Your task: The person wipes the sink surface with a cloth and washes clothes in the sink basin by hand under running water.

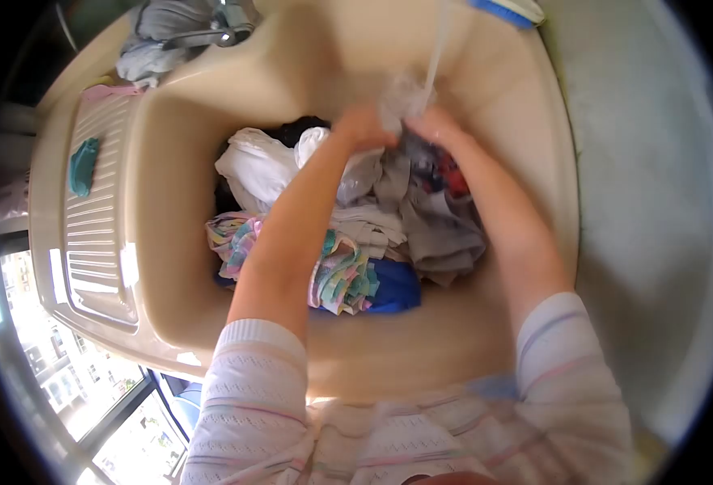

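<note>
Water point(435, 61) runs from above into a beige laundry sink point(186, 194). Under the stream, my left hand point(364, 129) and my right hand point(434, 126) are close together, closed on the upper end of a wet grey garment point(445, 230). Motion blurs the fingers. Whitish splash or wet cloth point(405, 97) shows between the hands; I cannot tell which. A patch of red and dark print point(453, 174) lies beside my right wrist. To the left are a white garment point(255, 166), a pastel ruffled garment point(344, 275) and blue cloth point(397, 287), partly beneath the ruffles.
A ribbed washboard point(93, 250) is built into the sink's left side, with a teal bar or cloth point(84, 166) on it. Grey cloth point(158, 36) is bunched near a metal tap handle point(223, 36). A blue and white brush-like object point(508, 11) rests on the far rim.
</note>
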Available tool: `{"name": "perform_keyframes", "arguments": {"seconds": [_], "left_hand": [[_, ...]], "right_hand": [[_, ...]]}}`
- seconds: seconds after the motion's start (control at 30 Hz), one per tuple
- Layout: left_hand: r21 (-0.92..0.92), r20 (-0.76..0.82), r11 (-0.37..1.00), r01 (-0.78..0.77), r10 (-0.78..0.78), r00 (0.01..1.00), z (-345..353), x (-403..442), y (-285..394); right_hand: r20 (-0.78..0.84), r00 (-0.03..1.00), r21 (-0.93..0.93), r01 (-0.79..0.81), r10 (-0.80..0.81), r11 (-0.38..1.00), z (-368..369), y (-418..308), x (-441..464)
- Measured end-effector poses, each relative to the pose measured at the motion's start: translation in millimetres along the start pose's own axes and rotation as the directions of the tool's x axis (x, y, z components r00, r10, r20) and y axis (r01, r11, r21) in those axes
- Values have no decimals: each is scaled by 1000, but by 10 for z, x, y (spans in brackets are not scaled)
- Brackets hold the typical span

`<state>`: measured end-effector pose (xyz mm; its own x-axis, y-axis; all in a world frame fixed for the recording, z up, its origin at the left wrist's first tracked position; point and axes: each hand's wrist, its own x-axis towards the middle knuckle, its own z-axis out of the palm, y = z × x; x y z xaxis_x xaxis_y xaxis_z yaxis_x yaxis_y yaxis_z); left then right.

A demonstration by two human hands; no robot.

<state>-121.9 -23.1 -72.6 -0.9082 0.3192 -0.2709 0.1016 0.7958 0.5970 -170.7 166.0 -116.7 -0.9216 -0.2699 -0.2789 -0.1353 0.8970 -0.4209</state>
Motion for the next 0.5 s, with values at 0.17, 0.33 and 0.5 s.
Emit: {"name": "perform_keyframes", "arguments": {"seconds": [0.17,0.33,0.5], "left_hand": [[185,196,980,-74,37,980,-190,-1036,497],[236,345,965,-119,31,938,-217,-1685,609],[187,154,976,-108,80,985,2,-1389,370]], "right_hand": [[144,984,-201,131,-102,971,-406,-808,-1246],[-1,893,-319,427,-451,846,-170,-997,-1970],[-316,836,-415,303,-448,858,274,-793,-1689]]}}
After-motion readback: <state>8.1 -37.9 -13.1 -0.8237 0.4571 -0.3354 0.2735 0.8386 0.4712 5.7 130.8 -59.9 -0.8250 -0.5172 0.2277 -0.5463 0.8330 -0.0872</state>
